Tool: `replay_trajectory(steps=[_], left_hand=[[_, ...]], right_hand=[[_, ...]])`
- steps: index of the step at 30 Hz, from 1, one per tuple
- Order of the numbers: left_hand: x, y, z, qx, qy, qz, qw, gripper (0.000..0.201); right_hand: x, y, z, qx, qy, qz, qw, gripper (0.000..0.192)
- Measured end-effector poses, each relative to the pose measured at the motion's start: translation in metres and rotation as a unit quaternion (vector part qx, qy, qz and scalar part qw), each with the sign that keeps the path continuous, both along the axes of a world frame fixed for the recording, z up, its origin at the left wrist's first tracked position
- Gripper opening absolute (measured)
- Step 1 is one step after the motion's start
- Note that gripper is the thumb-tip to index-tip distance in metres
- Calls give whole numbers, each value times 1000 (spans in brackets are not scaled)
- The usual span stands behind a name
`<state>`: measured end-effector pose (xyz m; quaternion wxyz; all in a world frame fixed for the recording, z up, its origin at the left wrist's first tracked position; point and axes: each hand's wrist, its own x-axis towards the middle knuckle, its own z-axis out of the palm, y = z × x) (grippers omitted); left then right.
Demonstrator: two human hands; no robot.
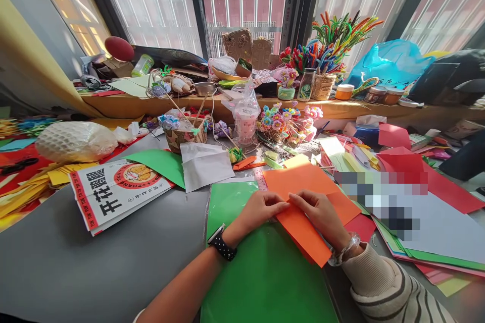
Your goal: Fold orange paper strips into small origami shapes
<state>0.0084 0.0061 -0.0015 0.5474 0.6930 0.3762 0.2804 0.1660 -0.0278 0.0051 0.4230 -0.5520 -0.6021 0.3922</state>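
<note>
Both hands pinch a folded sheet of orange paper (303, 232) over a green mat (261, 277). My left hand (261, 208), with a dotted watch band at the wrist, has thumb and fingertips closed on the paper's upper left edge. Close beside it, my right hand (322, 214) grips the same edge, thumb and fingers pressed together; a clear bracelet circles that wrist. The paper slants down to the right, its lower corner near the bracelet. Behind the hands lies another orange sheet (291, 179), partly covered. A red sheet (361, 227) shows to the right.
A printed paper bag (121, 192) and a white paper square (206, 164) lie left. Stacked coloured sheets (447, 232) lie right. Behind stand a plastic cup (245, 121), a basket (185, 136) and pipe-cleaner flowers (282, 121). The windowsill (151, 107) holds jars and craft supplies.
</note>
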Motion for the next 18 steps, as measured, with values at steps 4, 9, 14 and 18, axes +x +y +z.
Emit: replay_trajectory(steps=[4,9,14,18], left_hand=[[0,2,1,46,-2,74,996,28],[-1,2,2,50,-10,75,996,28],[-1,0,4,86,-1,70,994,25],[0,0,5,103,16,66,992,26]], right_hand=[[2,1,2,-28,9,11,1000,27],[5,1,3,-26,-27,15,999,26],[4,0,5,-17,-60,42,997,28],[3,-2,6,-29,-49,49,997,28]])
